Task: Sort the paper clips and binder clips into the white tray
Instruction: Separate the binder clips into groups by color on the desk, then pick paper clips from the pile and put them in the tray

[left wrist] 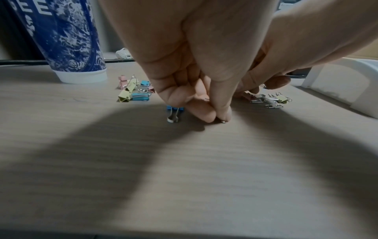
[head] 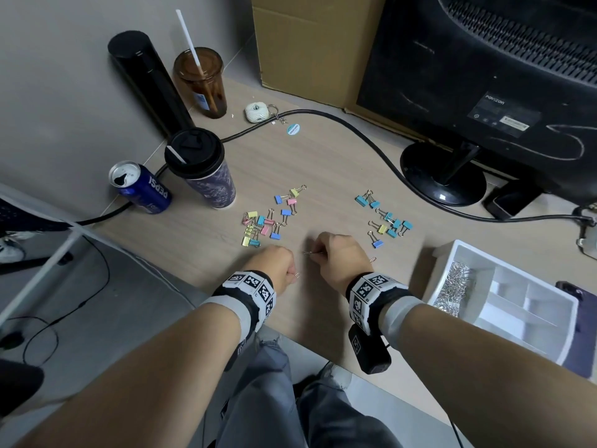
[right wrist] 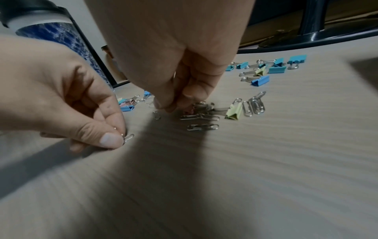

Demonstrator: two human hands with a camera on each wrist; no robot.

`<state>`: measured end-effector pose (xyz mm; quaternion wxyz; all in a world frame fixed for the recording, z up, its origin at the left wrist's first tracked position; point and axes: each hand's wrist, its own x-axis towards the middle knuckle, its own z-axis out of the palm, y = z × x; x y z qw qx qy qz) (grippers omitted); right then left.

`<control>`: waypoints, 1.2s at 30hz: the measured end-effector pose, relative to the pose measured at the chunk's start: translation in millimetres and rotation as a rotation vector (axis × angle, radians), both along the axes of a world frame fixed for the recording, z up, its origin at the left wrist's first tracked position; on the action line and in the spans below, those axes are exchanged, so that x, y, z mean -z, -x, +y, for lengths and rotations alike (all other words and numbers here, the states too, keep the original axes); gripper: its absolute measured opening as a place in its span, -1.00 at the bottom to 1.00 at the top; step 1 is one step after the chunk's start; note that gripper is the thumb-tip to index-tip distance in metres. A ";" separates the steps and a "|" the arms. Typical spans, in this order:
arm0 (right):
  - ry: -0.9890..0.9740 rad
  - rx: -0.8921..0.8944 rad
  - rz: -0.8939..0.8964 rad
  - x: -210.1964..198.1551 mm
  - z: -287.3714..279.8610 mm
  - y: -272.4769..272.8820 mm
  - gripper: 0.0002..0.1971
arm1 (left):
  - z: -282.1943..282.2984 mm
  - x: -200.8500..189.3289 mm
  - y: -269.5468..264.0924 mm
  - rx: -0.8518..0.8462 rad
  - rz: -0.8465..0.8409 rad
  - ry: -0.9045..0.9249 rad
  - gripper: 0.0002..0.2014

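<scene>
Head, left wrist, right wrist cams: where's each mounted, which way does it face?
Head: on the head, looking down at the wooden desk; both forearms, left hand, right hand, legs.
Left wrist: low, along the left hand pinching a silver paper clip.
Right wrist: low, along right-hand fingers above loose clips.
Shared: both wrist views show both hands.

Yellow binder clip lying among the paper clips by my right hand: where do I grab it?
Pinch the yellow binder clip across its folded body from above. It lies flat, body pointing away from the right hand, wire handles tangled among the paper clips; pulling the handles would likely drag those along.
</scene>
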<state>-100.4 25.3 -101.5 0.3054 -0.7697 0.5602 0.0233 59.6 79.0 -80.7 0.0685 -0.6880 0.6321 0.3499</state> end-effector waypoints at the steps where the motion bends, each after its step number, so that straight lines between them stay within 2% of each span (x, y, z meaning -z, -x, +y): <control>1: -0.001 0.003 -0.013 -0.8 0.3 -3.0 -0.90 | 1.3 0.6 -1.0 -0.005 0.005 0.007 -0.86; 9: -0.013 0.074 0.006 0.4 0.2 -11.3 -0.91 | 7.3 2.7 -11.6 0.033 0.037 0.000 -0.87; 22: -0.041 0.035 0.132 0.3 -0.6 -9.3 -0.86 | 5.2 4.1 -13.2 0.091 0.024 0.001 -0.86; 30: 0.033 0.185 -0.012 -18.8 -6.6 28.5 -0.92 | -15.5 -12.5 1.9 0.176 -0.003 0.020 -0.77; 36: 0.158 0.333 -0.067 -63.4 -19.3 104.7 -0.91 | -54.1 -49.1 65.7 0.271 0.055 0.118 -0.86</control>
